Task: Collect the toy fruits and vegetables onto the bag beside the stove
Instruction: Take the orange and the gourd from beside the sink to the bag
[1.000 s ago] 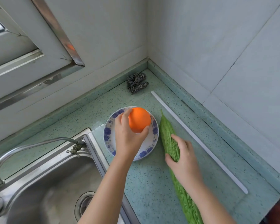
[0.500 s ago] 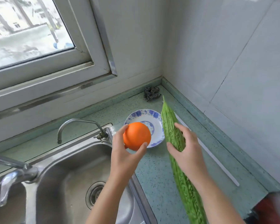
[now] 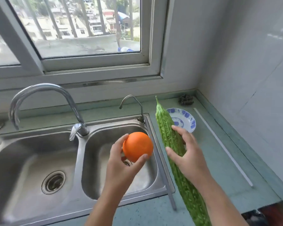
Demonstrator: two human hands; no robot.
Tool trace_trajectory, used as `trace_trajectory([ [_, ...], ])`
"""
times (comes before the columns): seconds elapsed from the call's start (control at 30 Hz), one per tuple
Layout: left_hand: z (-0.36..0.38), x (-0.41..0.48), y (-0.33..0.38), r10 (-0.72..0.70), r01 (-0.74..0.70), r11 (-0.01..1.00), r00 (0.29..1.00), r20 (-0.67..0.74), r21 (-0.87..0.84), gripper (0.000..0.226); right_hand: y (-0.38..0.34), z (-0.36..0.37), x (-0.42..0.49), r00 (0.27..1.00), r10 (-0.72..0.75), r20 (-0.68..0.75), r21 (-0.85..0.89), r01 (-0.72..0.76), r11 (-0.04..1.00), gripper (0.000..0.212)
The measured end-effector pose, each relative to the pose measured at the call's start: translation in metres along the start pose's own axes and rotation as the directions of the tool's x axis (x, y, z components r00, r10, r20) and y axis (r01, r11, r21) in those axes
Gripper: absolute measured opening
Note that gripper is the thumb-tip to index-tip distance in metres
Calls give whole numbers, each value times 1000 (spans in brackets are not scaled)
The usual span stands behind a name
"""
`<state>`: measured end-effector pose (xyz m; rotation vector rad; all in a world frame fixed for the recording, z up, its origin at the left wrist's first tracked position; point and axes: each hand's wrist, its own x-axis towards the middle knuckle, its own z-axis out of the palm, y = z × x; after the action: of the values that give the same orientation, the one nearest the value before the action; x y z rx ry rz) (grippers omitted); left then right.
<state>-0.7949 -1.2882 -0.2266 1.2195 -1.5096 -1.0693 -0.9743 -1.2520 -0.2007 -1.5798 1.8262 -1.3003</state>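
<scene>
**Both hands loaded over the sink**

Steel double sink under the window. Left hand, grip wrapped round the toy orange, above the right basin. Right hand clasps the toy bitter gourd over the speckled green surface. No writing readable.

Double steel sink, two taps, patterned plate, scouring pad in corner.

Daylit window (barred outside), grey tiled corner walls, speckled green counter, steel double sink
</scene>
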Motion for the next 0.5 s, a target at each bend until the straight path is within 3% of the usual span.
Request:
trace_trajectory([
  [0.33, -98, -126, -4, -92, 95, 995, 964, -250, 0, 65, -74, 53, -85, 954, -164, 249, 27, 162, 986, 62],
  [0.5, -136, -173, 6, -96, 114, 993, 898, -430, 16, 60, -108, 80, -104, 877, -310, 367, 122, 286, 951, 66],
])
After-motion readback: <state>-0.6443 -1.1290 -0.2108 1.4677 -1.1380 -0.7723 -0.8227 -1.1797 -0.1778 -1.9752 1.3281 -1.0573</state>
